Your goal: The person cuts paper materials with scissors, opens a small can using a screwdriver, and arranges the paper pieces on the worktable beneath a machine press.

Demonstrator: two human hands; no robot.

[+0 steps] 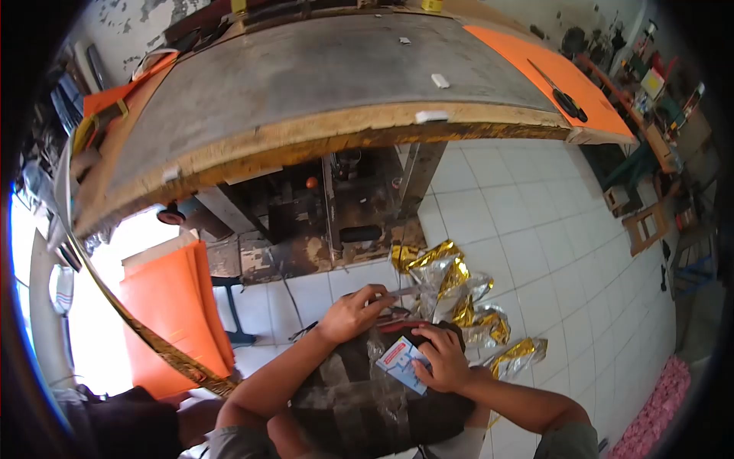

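Observation:
My left hand (355, 312) is closed in a pinch on a thin greyish strip (407, 292), which reaches toward crumpled gold and silver foil (451, 279). Below it, my right hand (442, 358) presses a blue-and-white printed card (402, 364) against a dark bundle (344, 409) wrapped with clear tape. The bundle lies across my lap. Near the fingertips of my right hand, at the bundle's far edge, is a red object (405, 325); its kind is partly hidden by my fingers.
Ahead stands a workbench (329, 84) with a worn wooden edge. Black-handled scissors (562, 99) lie on an orange sheet (527, 61) there. More orange sheets (172, 314) lean at the left, near a long gold strip (145, 329). Pink material (654, 409) sits at lower right.

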